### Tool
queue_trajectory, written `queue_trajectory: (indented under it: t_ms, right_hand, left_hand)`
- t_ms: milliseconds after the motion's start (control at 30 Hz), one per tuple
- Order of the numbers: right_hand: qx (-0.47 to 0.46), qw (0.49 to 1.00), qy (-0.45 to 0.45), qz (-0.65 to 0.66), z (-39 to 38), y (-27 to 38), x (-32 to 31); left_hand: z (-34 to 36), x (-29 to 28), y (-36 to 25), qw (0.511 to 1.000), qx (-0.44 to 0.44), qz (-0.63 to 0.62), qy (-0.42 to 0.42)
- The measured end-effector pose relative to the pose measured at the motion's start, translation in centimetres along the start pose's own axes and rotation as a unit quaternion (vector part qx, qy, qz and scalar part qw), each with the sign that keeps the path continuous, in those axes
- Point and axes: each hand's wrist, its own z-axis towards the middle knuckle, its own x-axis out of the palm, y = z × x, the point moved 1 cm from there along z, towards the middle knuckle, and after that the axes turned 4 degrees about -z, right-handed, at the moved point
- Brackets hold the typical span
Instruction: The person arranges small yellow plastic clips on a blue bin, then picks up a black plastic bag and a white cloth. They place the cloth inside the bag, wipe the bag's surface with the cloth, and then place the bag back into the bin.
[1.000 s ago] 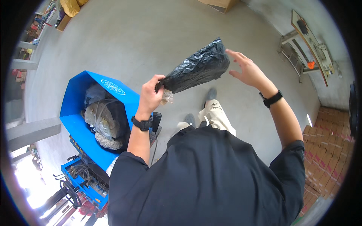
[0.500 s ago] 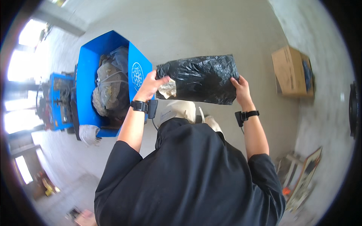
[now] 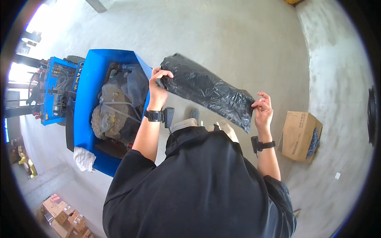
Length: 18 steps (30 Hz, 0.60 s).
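A crinkled black plastic bag [image 3: 206, 85] is stretched out flat in front of me, slanting down toward the right. Its upper left end is gripped by my left hand [image 3: 159, 88], thumb on top. At the lower right end, my right hand [image 3: 262, 111] pinches a corner, with some fingers raised. Just left of my left hand stands a big blue bin [image 3: 85, 103], holding clear plastic, a strapped bundle and greyish lumpy waste [image 3: 115, 95]. Whatever lies inside the black bag, if anything, is hidden.
Blue machinery with hoses [image 3: 55, 91] adjoins the bin's left side. A whitish cloth [image 3: 84, 158] hangs over the bin's near corner. On the right, an open cardboard box [image 3: 297, 135] rests near the wall. More cardboard boxes [image 3: 65, 216] are piled at the lower left.
The black bag has tilted, its right end dropping and its left end rising. The pale patch by my left thumb no longer shows. My view has shifted and turned.
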Motion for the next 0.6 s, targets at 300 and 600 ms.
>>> queue_trajectory:
  t_ms: [300,600]
  right_hand:
    - [0.165,0.943,0.124,0.261,24.9,-6.4,4.2]
    - [0.042,0.943,0.272,0.189,44.3,-8.5,18.0]
  left_hand:
    - [16.4,2.0,2.8,0.924,-0.163,-0.341,0.055]
    - [21.5,2.3,3.7,0.951,-0.265,-0.154,-0.047]
